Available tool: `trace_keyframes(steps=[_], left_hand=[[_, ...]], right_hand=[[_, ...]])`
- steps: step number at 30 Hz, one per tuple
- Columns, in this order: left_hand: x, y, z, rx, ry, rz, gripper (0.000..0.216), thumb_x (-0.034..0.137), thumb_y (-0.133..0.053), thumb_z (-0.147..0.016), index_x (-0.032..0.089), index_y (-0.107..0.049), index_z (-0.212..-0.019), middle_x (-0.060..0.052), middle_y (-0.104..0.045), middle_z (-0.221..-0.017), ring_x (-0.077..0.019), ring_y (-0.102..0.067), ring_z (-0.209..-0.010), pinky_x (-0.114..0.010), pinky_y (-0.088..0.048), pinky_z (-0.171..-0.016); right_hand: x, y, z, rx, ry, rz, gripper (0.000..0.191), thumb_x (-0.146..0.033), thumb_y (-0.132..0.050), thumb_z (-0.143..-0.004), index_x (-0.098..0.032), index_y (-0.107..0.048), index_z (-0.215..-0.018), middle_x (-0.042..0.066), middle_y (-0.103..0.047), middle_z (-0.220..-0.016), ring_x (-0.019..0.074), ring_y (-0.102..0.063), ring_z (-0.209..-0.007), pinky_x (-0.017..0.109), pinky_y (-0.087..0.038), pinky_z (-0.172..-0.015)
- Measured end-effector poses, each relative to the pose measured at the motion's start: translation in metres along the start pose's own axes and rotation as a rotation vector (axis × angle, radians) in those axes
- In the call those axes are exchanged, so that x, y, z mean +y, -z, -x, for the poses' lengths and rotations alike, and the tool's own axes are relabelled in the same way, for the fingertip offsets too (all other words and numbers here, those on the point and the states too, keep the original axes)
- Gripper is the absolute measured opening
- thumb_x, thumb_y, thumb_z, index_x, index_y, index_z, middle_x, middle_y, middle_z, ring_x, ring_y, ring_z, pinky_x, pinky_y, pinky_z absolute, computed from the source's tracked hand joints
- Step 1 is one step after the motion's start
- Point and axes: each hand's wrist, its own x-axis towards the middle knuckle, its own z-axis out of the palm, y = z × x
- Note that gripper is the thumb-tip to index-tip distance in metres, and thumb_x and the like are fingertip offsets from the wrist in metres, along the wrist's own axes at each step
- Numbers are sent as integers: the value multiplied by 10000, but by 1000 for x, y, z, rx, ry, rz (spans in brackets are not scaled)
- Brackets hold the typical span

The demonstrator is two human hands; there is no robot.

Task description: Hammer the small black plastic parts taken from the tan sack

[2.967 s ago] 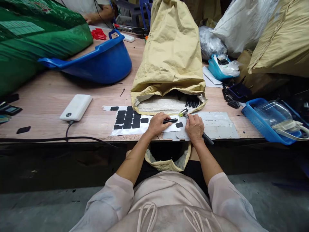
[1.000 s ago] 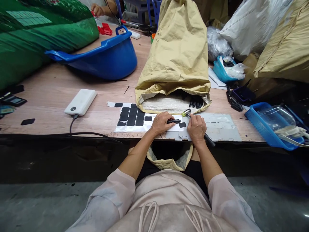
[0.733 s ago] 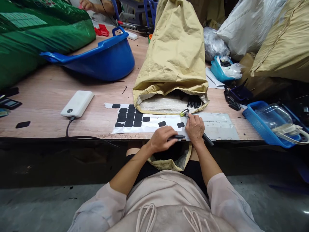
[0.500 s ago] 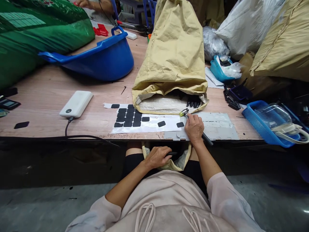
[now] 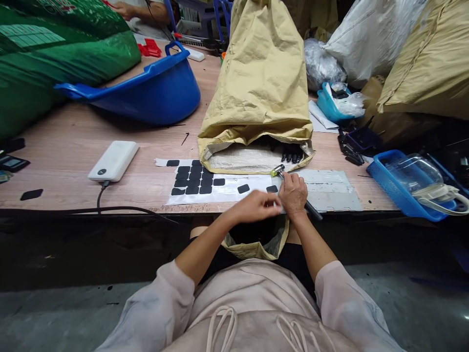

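My right hand (image 5: pixel 293 195) rests at the table's front edge, closed round a small hammer (image 5: pixel 277 170) with a yellow-green head and a black handle. My left hand (image 5: pixel 256 206) hovers at the table edge with its fingertips against my right hand. It is smeared, and no object shows in it. Just beyond lie a white sheet (image 5: pixel 227 193) carrying several black pads (image 5: pixel 194 180) and two single pads (image 5: pixel 243 188). A tan paper sack (image 5: pixel 256 88) lies open toward me with black parts (image 5: pixel 291 156) at its mouth. A smaller tan bag (image 5: pixel 256 247) sits open in my lap.
A grey metal plate (image 5: pixel 330 188) lies right of my hands. On the left are a white power bank (image 5: pixel 113 160) with its cable, a blue basin (image 5: pixel 146 93) and a green sack (image 5: pixel 44 58). A blue basket (image 5: pixel 406 188) stands right. Another person's arm (image 5: pixel 139 10) works at the far end.
My left hand carried a black part off the table down into the lap bag, then came back up beside my right hand without it. The hammer hand stayed put.
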Motion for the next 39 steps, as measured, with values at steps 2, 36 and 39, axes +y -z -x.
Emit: trace_keyframes(steps=[2, 36, 39], left_hand=[[-1, 17, -44, 302, 55, -65, 216, 289, -604, -926, 167, -779, -956, -24, -773, -879, -154, -655, -785, -241, -475, -738], [-74, 20, -19, 430, 59, -381, 136, 299, -748, -862, 227, -775, -974, -34, -669, -886, -227, -604, -917, -359, -485, -880], [-75, 21, -19, 427, 64, -371, 140, 303, -750, -863, 225, -785, -974, -36, -668, -892, -226, -598, -917, -351, -481, -868]], right_hand=[[0, 0, 0, -1, 4, 1, 316, -218, -494, -1006, -192, -698, -1246, 113, -643, -1024, 266, -483, -935, 360, -354, -772], [5, 6, -3, -31, -29, -88, 315, -196, -508, -991, -190, -713, -1229, 105, -634, -1012, 245, -538, -933, 330, -410, -779], [9, 14, 4, 15, -39, -207, 362, -218, -457, -1023, -199, -693, -1297, 98, -656, -1050, 223, -594, -929, 305, -456, -784]])
